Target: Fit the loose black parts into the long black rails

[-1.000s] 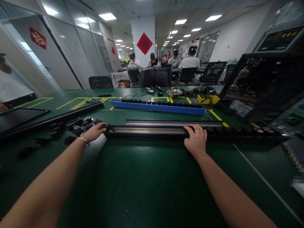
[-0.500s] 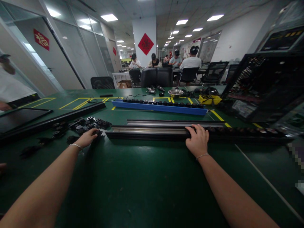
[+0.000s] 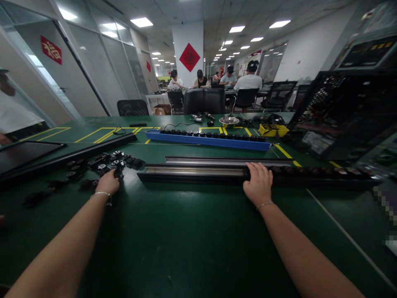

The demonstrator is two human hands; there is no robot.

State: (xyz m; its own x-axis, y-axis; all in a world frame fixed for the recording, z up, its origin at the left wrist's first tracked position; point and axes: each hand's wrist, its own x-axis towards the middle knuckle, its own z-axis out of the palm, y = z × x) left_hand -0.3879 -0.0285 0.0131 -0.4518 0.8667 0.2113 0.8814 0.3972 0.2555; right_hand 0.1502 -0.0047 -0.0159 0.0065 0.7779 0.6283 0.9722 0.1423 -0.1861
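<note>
In front of me lies a long black rail (image 3: 192, 174) with a shiny metal channel along its left part. Small black round-topped modules (image 3: 313, 170) sit in a row in its right part. My right hand (image 3: 258, 182) is closed over the rail where the row begins; its fingertips are partly hidden. To the left, my left hand (image 3: 108, 184) is at the near edge of a pile of small black parts (image 3: 119, 159), fingers curled down. Whatever they pinch is hidden behind the hand.
Behind lies a second thin rail (image 3: 223, 160), then a blue trough (image 3: 207, 139) filled with black modules. A long black bar (image 3: 93, 151) runs at left. A metal bowl (image 3: 228, 121), a yellow bin (image 3: 273, 130) and an open computer case (image 3: 344, 111) stand farther right. A person (image 3: 18, 107) stands left.
My left hand has let go of the rail's left end and moved left and toward me to the black parts. My right hand has stayed on the rail, its fingers shifting slightly.
</note>
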